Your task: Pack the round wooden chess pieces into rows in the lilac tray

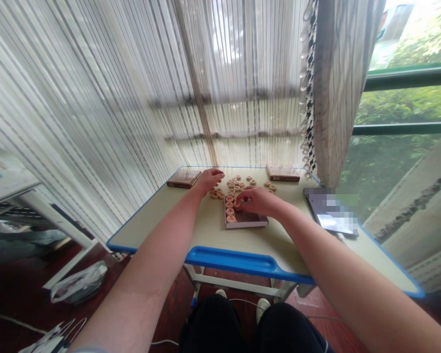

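A shallow box (247,225) stands on the desk in front of me, with a column of round wooden Chinese chess pieces (230,212) with red characters along its left side. My right hand (259,200) reaches over the box from the right, its fingertips closed on a Chinese chess piece (237,205) beside that column. The right part of the box floor shows bare. My left hand (210,180) hovers beyond the box to the left, fingers stretched out above loose pieces (216,194). Nothing shows clearly in it. More loose pieces (236,186) lie scattered behind the box.
Two flat patterned boxes lie at the desk's far side, one box (184,178) left and one box (282,172) right. A tablet-like device (330,213) rests at the right. The desk has a blue rim with a tray groove (231,258). Curtains (242,113) hang behind.
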Demonstrator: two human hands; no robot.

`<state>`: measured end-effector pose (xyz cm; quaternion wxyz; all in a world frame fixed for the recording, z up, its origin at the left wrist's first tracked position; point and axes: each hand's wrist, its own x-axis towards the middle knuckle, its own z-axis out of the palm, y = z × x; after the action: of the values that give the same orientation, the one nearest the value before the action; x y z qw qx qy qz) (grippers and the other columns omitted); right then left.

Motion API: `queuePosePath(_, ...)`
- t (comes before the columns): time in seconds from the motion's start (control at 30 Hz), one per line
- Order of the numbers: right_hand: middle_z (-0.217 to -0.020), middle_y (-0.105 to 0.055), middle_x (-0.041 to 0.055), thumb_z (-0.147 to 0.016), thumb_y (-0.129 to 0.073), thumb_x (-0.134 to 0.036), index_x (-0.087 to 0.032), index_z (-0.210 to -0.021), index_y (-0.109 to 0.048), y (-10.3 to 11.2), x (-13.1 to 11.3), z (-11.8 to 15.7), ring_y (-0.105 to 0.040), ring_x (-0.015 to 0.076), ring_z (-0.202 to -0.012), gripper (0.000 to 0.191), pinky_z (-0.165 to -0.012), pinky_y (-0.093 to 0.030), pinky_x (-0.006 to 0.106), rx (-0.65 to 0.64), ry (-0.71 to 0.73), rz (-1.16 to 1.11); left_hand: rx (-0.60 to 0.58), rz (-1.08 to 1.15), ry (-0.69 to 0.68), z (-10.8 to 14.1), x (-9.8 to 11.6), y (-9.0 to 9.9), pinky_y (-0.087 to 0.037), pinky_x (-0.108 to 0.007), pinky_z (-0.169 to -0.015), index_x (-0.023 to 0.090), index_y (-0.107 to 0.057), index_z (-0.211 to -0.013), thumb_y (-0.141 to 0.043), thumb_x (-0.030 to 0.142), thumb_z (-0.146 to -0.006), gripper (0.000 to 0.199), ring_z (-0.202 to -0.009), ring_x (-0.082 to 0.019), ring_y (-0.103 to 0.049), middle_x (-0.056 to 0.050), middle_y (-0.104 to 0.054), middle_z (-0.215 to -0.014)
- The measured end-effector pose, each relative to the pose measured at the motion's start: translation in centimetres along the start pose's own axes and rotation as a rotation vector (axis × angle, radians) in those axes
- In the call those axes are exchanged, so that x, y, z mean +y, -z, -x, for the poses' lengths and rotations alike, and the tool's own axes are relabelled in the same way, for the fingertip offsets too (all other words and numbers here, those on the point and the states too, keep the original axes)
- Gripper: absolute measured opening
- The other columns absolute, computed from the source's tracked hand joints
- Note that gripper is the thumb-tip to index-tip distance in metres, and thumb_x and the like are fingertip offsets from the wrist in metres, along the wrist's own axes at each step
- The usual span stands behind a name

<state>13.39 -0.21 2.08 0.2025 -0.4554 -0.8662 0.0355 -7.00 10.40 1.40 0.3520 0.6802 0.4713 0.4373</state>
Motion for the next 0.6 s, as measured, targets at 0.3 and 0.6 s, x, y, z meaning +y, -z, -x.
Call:
queuePosePath(0.3, -0.082, -0.068, 0.0022, -0.074, -0.06, -0.035, -0.024, -0.089, -0.069, 0.05, -0.1, -0.02, -0.058, 0.0147, -0.071, 0.021, -0.063, -0.04, 0.023, -0.005, 0.05, -0.05, 0.009, 0.02, 0.062, 0.51, 0.58, -0.14, -0.049, -0.023, -0.06, 0.013, -0.061, -0.087, -0.06, 0.031, -0.071, 0.024, -0.071, -0.012, -0.06, -0.007, -0.064, -0.084)
queuePosePath(0.6, -0.081, -0.065, 0.0014, -0.072, -0.06, -0.046, -0.025, -0.093, -0.067, 0.19, -0.06, -0.35, -0.055, 0.014, -0.067, 0.031, -0.059, -0.039, 0.024, 0.122, -0.109, -0.106, -0.01, -0.696, -0.195, 0.38, -0.38, -0.32, -0.046, -0.03, -0.082, 0.016, -0.069, -0.089, -0.055, 0.03, -0.074, 0.025, -0.086, -0.019, -0.061, -0.007, -0.068, -0.089)
